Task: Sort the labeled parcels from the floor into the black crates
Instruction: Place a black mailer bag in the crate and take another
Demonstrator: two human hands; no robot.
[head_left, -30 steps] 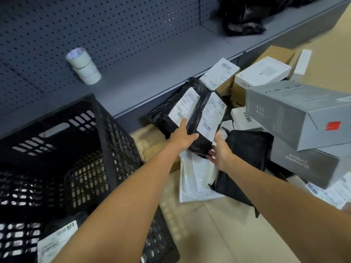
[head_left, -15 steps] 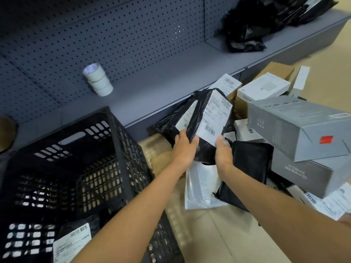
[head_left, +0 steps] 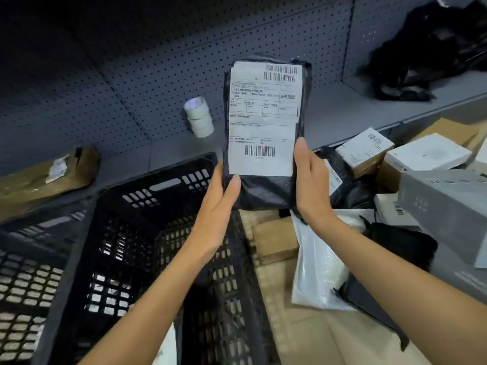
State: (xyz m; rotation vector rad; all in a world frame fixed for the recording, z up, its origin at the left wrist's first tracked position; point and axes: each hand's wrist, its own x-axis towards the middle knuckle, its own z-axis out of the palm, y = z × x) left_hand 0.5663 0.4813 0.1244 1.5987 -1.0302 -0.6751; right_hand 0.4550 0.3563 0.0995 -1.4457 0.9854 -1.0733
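While both hands, left hand (head_left: 220,206) and right hand (head_left: 311,185), clasp the black parcel (head_left: 263,191) upright, label-reading appears under way; lowering it into the black crate (head_left: 147,233) below-left should follow.

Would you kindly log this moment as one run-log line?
stage: label check | left hand and right hand: hold black parcel upright, label facing camera | black crate: below left, parcel not yet in

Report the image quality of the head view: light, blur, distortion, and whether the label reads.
Head view: dim, bluish light; wide-angle bend in the shelf edge; the parcel, held between left hand and right hand, is sharp, with clear barcodes but fine print too small to read; black crate slightly soft.
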